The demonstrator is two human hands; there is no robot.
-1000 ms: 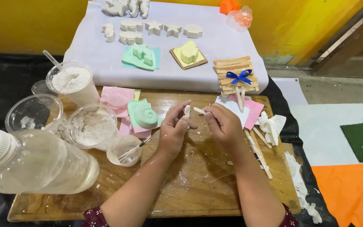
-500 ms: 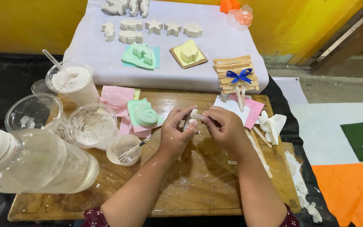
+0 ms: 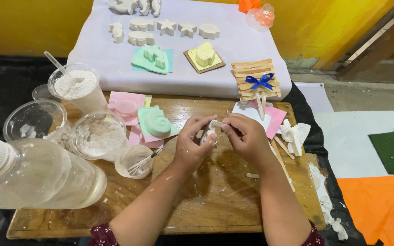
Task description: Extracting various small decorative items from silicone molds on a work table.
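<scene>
Above the middle of a wooden board (image 3: 215,200), both hands meet around a small white plaster piece (image 3: 211,129). My left hand (image 3: 194,145) grips it from the left, fingers curled round it. From the right, my right hand (image 3: 247,136) pinches its top between thumb and fingers. White dust covers both hands. Most of the piece is hidden by my fingers, so its shape is unclear.
A clear plastic bottle (image 3: 33,175) lies at front left. Cups of white powder (image 3: 76,86), (image 3: 99,136) and an empty cup (image 3: 33,120) stand left. Pink (image 3: 126,105) and green (image 3: 156,123) moulds lie nearby. White cast shapes (image 3: 165,26) and a stick raft with blue bow (image 3: 257,79) rest on white cloth.
My hands have drawn closer together around the white piece, and the right fingers now close over its top.
</scene>
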